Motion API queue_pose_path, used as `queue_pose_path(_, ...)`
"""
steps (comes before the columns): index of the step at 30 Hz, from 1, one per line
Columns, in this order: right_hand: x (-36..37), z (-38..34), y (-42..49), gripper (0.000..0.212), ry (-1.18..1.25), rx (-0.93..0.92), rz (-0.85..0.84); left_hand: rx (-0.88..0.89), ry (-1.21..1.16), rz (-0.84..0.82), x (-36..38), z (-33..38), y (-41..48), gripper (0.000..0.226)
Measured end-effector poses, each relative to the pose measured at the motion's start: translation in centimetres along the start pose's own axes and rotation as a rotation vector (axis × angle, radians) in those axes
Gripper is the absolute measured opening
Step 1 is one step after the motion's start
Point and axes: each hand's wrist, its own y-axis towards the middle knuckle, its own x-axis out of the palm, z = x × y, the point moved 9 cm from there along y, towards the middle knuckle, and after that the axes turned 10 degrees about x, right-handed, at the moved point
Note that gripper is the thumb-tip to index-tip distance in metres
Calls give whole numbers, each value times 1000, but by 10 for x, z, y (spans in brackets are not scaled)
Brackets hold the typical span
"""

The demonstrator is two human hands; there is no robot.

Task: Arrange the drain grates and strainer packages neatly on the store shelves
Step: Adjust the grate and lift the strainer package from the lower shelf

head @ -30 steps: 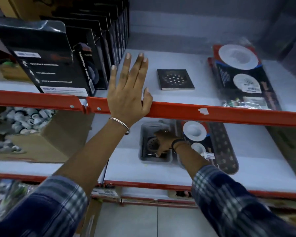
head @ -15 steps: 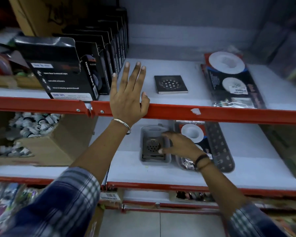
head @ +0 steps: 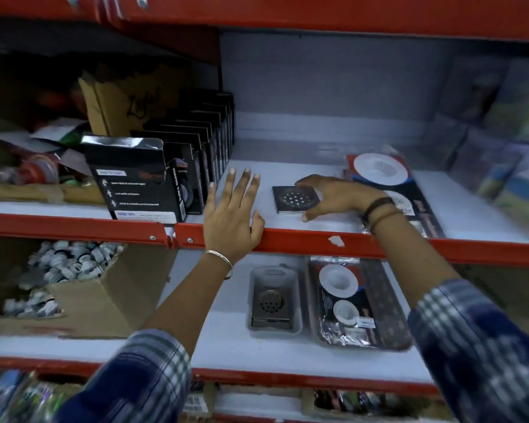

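Observation:
A dark square drain grate [head: 290, 198] lies flat on the upper white shelf [head: 327, 221]. My right hand [head: 333, 196] arches over its right side, fingertips at its far edge and thumb just off its near corner. My left hand [head: 231, 215] rests flat on the shelf's front, fingers spread, thumb on the red beam [head: 318, 241]. A strainer package [head: 379, 170] with white round strainers lies behind my right wrist. On the lower shelf sit a grey blister-packed grate [head: 274, 300], a second strainer package [head: 339, 300] and a long dark perforated grate [head: 385, 306].
A row of black boxes [head: 141, 181] stands at the left of the upper shelf, with cluttered items further left. A cardboard box of white fittings [head: 74, 270] fills the lower shelf's left. Blurred packages [head: 501, 154] stand at the far right. Another red beam runs overhead.
My right hand has left the packaged grate on the lower shelf and risen to the square grate on the upper shelf. The view has tilted up. My left hand stays on the shelf edge.

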Motion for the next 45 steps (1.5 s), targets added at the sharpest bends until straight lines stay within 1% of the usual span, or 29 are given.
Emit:
queue_pose_path(2, 12, 16, 28, 96, -5, 111, -142, 6, 15, 8, 1, 0, 0, 68)
queue_pose_path(3, 16, 24, 39, 102, 1, 145, -197, 8, 22, 16, 1, 0, 0, 68)
queue_pose_path(4, 18, 28, 48, 105, -2, 163, -234, 9, 28, 30, 1, 0, 0, 68)
queue_pose_path(6, 16, 34, 60, 103, -15, 172, -251, 12, 36, 59, 1, -1, 1, 68)
queue_pose_path(10, 12, 30, 76, 104, -62, 140, -192, 27, 62, 84, 3, -3, 1, 68)
queue_pose_path(12, 10, 29, 77, 100, -101, 139, -159, 31, 64, 80, 3, -3, 1, 68)
queue_pose_path(13, 8, 29, 74, 92, -114, 132, -134, 32, 61, 79, 3, -2, 1, 68)
queue_pose_path(15, -1, 27, 62, 70, -89, 86, -65, 32, 53, 76, 2, -2, 1, 67)
queue_pose_path(16, -8, 23, 52, 66, -50, 51, -21, 28, 48, 73, 2, -2, 1, 68)
queue_pose_path(20, -34, 7, -8, 73, 51, -55, 148, 1, 29, 54, 1, -3, 0, 72)
queue_pose_path(23, -31, -4, -61, 82, 48, -112, 126, -9, 8, 48, -2, -1, 0, 72)
queue_pose_path(25, -15, -14, -93, 92, 27, -152, 56, -7, -8, 35, -3, 1, -1, 71)
queue_pose_path(26, -3, -20, -106, 94, 33, -174, -3, -6, -15, 29, -3, 2, -1, 71)
queue_pose_path(29, 54, -32, -121, 91, 34, -218, -217, -16, -18, 24, -3, 2, -1, 72)
queue_pose_path(32, 115, -27, -98, 86, -13, -165, -328, -16, 5, 33, -2, 3, -1, 71)
queue_pose_path(34, 149, -18, -70, 85, -49, -113, -345, -14, 10, 46, -1, 2, -1, 71)
queue_pose_path(36, 179, -6, -37, 90, -80, -35, -344, -10, 14, 57, 1, 1, -1, 71)
queue_pose_path(41, 239, 18, 29, 91, -74, 100, -317, -1, 23, 99, 3, -2, 0, 73)
queue_pose_path(45, 278, 31, 60, 106, -64, 170, -310, 9, 42, 142, 3, -2, -1, 74)
